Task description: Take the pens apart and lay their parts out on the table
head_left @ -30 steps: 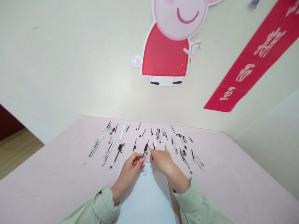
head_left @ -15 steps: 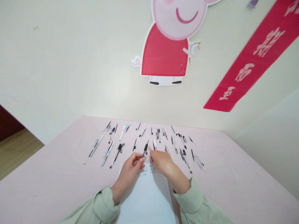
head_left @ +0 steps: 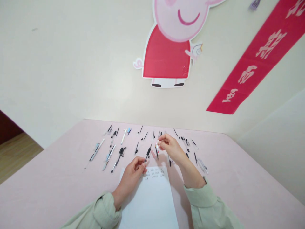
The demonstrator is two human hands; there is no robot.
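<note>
A gel pen (head_left: 148, 151) with a black grip points up and away, its lower end pinched in my left hand (head_left: 133, 170). My right hand (head_left: 172, 147) is raised over the pen parts to the right, thumb and fingertips drawn together. Something small and pale may be at those fingertips, too small to name. Just below it lie a pink pen barrel (head_left: 152, 154) and a thin dark pen piece (head_left: 156, 152) with a coloured end. Under my left hand's fingers is the top of a white sheet of paper (head_left: 149, 203) with handwriting.
Several whole pens and loose pen parts lie in rows on the pink tabletop, among them a white pen (head_left: 123, 136), a black pen (head_left: 117, 160) and a clear barrel (head_left: 203, 166). Behind the table (head_left: 59, 178) stands a wall with a pig cutout (head_left: 166, 57) and a red banner (head_left: 243, 76).
My right hand has moved up and to the right, away from the pen tip, uncovering more of the paper's writing. My left hand keeps hold of the gel pen in about the same place.
</note>
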